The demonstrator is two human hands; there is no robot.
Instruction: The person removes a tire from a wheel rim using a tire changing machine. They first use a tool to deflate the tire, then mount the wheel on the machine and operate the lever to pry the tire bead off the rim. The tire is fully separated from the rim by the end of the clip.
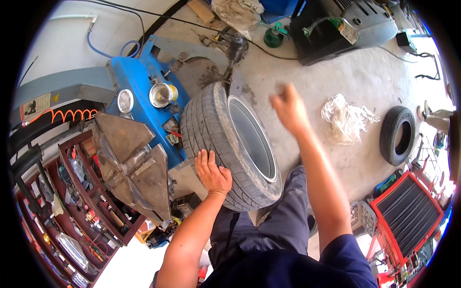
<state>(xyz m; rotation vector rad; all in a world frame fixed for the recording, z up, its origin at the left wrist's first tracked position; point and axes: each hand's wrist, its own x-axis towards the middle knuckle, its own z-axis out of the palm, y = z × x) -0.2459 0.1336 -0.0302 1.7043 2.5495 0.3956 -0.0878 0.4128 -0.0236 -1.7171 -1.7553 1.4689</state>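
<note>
Wheel: a worn black rubber tyre (204,125) on a silver-grey metal rim (252,139), standing on its tread in front of the person's legs, close beside the blue metal machine (139,89); whether the two touch cannot be told.
Left hand: the left hand (213,174) rests on the near part of the tread, palm down, the thumb away from the fingers; its grip is apart, laid on the rubber and not clamped around it.
Right hand: the right hand (290,108) is raised beyond the rim's far side, clear of the wheel, its fingers blurred; whether its grip is together or clamped on something cannot be told.
Machine top: a white-and-yellow round tub (173,92) and a smaller white round pot (125,101) sit on the blue body.
Turntable: brown-grey triangular steel plates (120,134) lie left of the wheel.
Shelving: a dark red rack (137,224) with tools and small parts, at the lower left.
Floor: grey concrete (307,79), with a crumpled translucent plastic sheet (343,120) and, farther right, a second black tyre (387,137).
Lower right: a red-framed cart (408,216) with a dark ribbed top.
</note>
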